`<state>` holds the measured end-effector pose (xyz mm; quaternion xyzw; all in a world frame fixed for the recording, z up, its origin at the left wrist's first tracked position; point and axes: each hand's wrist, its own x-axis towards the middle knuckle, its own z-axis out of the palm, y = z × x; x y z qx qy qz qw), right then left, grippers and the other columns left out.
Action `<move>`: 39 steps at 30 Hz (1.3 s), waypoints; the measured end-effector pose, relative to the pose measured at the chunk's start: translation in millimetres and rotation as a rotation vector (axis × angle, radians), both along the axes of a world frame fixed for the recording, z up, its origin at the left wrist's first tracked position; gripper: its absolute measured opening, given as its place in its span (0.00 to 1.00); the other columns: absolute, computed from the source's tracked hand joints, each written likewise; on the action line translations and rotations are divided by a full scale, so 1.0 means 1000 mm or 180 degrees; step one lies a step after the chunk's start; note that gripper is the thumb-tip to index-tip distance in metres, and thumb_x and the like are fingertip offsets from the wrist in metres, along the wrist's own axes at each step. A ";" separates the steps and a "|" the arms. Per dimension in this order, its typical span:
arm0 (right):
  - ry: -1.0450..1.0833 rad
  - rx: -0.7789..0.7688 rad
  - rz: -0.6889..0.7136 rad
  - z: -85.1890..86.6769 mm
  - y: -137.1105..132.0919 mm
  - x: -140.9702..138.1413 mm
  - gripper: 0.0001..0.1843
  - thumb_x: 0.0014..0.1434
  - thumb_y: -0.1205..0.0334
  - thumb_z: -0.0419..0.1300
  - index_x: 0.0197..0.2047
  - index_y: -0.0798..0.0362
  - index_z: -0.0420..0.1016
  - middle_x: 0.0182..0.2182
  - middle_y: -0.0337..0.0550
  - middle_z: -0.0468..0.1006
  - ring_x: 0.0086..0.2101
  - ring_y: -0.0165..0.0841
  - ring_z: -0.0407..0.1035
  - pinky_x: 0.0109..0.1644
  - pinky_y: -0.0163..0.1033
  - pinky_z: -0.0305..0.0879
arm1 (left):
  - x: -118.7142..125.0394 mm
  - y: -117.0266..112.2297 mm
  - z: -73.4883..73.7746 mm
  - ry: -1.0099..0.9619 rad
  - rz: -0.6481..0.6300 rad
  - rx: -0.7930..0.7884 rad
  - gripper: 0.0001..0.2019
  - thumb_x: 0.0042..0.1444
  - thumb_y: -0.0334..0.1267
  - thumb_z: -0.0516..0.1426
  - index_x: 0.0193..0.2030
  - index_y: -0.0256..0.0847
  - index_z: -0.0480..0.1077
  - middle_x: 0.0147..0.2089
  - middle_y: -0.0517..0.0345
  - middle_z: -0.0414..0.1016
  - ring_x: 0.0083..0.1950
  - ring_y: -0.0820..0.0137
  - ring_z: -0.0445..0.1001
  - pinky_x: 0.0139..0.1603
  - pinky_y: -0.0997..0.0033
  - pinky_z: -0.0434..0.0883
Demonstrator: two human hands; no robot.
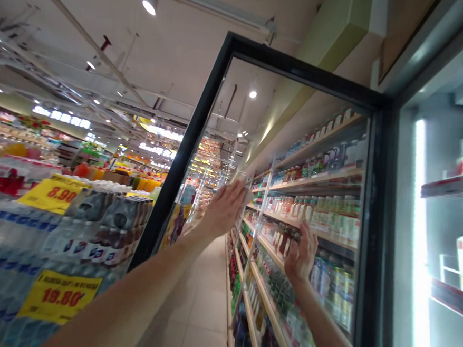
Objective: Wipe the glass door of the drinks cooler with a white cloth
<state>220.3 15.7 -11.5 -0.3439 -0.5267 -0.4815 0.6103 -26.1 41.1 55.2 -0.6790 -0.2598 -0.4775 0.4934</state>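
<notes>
A black-framed glass door [298, 71] of a lit cooler stands swung open before me. My left hand [226, 207] reaches up to the middle of the pane, its fingers laid over a small white cloth [249, 197] against the glass. Only the cloth's edge shows beyond the fingertips, and the hand is a little blurred. Lower and to the right, my right hand [302, 252] is raised at the pane with fingers apart and slightly bent. Nothing shows in it; whether it touches the glass I cannot tell.
Through the glass, long shelves of bottles [312, 208] line an aisle with a tiled floor [200, 309]. Stacked packs of bottled drinks [92, 243] with yellow price signs [60, 296] stand at left. At right is the cooler's interior with a bright light strip [421, 234] and shelves [453, 183].
</notes>
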 end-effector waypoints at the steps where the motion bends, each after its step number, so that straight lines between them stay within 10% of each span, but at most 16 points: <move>1: 0.0015 -0.0012 -0.0012 0.000 0.000 -0.001 0.26 0.62 0.58 0.41 0.62 0.56 0.55 0.58 0.57 0.63 0.59 0.43 0.55 0.60 0.59 0.48 | -0.005 0.001 0.002 -0.0295 0.0043 -0.0060 0.23 0.63 0.37 0.43 0.64 0.32 0.53 0.68 0.47 0.51 0.69 0.60 0.48 0.65 0.55 0.49; 8: 0.0023 -0.0014 -0.0032 -0.001 0.001 -0.001 0.26 0.62 0.58 0.40 0.61 0.56 0.57 0.57 0.56 0.65 0.60 0.42 0.55 0.60 0.57 0.49 | 0.006 -0.001 -0.033 0.1679 -0.0268 0.0172 0.21 0.64 0.40 0.42 0.63 0.44 0.56 0.66 0.60 0.56 0.68 0.70 0.51 0.67 0.62 0.47; 14: 0.0087 -0.0043 -0.0041 -0.001 0.002 -0.001 0.26 0.62 0.56 0.40 0.61 0.57 0.57 0.57 0.56 0.65 0.59 0.42 0.56 0.60 0.57 0.49 | -0.027 0.009 0.012 -0.0332 -0.0004 -0.0081 0.22 0.63 0.35 0.42 0.64 0.34 0.54 0.67 0.47 0.55 0.70 0.61 0.46 0.65 0.54 0.51; 20: 0.0069 -0.0022 -0.0026 0.000 0.000 -0.003 0.26 0.62 0.57 0.40 0.60 0.56 0.59 0.56 0.56 0.66 0.59 0.42 0.56 0.60 0.57 0.49 | -0.024 0.004 -0.036 0.1785 -0.0357 0.0305 0.22 0.63 0.42 0.44 0.63 0.43 0.55 0.67 0.59 0.55 0.70 0.69 0.46 0.68 0.63 0.46; 26: 0.0079 -0.0033 -0.0075 0.000 0.000 -0.002 0.25 0.61 0.58 0.41 0.60 0.55 0.58 0.55 0.54 0.67 0.59 0.42 0.56 0.61 0.57 0.49 | -0.047 0.008 -0.021 0.0097 0.0050 -0.0113 0.23 0.63 0.39 0.44 0.64 0.38 0.53 0.68 0.46 0.52 0.70 0.60 0.44 0.66 0.53 0.50; 32: 0.0089 -0.0074 -0.0095 -0.001 0.001 -0.001 0.25 0.61 0.59 0.41 0.60 0.55 0.58 0.56 0.54 0.66 0.59 0.42 0.56 0.60 0.56 0.48 | -0.033 0.002 -0.052 0.2154 -0.0318 0.0054 0.22 0.63 0.43 0.44 0.63 0.47 0.55 0.67 0.58 0.55 0.68 0.69 0.50 0.67 0.63 0.48; 36: 0.0088 -0.0096 -0.0043 -0.001 0.001 0.000 0.25 0.61 0.58 0.41 0.60 0.55 0.59 0.57 0.54 0.66 0.59 0.42 0.56 0.60 0.56 0.48 | -0.046 0.008 -0.019 0.0290 -0.0046 -0.0112 0.23 0.62 0.39 0.46 0.64 0.41 0.54 0.68 0.48 0.51 0.70 0.61 0.45 0.66 0.55 0.51; 39: 0.0075 -0.0127 -0.0086 -0.001 0.001 0.002 0.25 0.61 0.57 0.41 0.60 0.55 0.59 0.57 0.54 0.66 0.59 0.42 0.56 0.61 0.56 0.49 | -0.056 0.005 -0.033 -0.0064 -0.0007 -0.0191 0.23 0.62 0.38 0.47 0.64 0.42 0.54 0.69 0.47 0.49 0.70 0.59 0.42 0.65 0.53 0.51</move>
